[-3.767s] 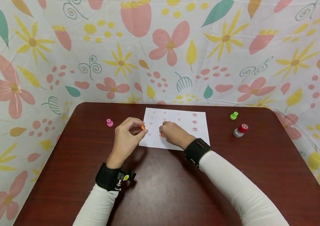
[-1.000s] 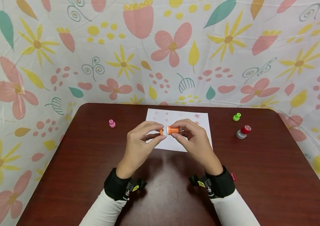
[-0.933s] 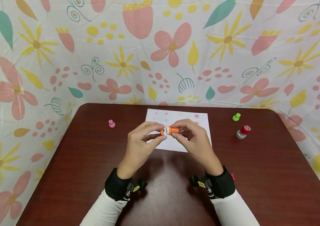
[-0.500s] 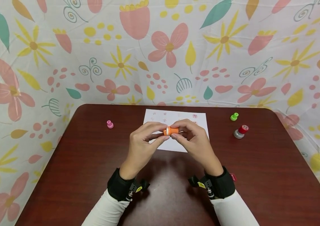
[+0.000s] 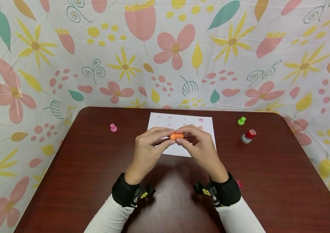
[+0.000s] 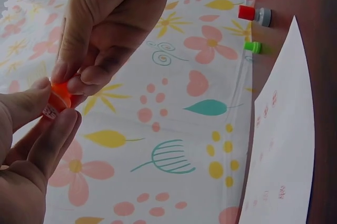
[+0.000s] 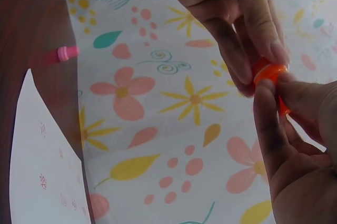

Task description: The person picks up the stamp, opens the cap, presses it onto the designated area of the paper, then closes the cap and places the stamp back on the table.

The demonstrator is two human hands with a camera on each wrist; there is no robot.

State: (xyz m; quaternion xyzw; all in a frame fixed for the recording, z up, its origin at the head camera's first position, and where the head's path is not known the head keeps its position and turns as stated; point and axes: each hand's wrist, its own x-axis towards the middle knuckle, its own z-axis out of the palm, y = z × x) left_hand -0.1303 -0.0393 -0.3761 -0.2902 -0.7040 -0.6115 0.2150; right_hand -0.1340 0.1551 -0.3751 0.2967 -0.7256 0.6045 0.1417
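Note:
Between my two hands, over the white paper [image 5: 176, 150], is a small orange stamp [image 5: 178, 136] lying sideways, its cap [image 5: 171, 137] fitted against the body. My left hand [image 5: 147, 150] pinches the cap end with thumb and fingertips. The body end is held the same way by my right hand [image 5: 203, 148]. In the left wrist view fingers cover much of the orange stamp [image 6: 61, 95], and a patterned face shows at its end. The right wrist view shows the orange stamp [image 7: 269, 72] between both sets of fingertips. Several red prints mark the paper.
A pink stamp [image 5: 113, 128] stands on the brown table [image 5: 95, 155] left of the paper. To the right are a green stamp [image 5: 241, 121] and a larger red and grey stamp [image 5: 248, 136]. A floral cloth [image 5: 165, 81] hangs behind the table.
Earlier my right hand pressed the orange stamp on the paper while my left held the cap. Both hands then met, and the cap has slid over the white end, closing the gap.

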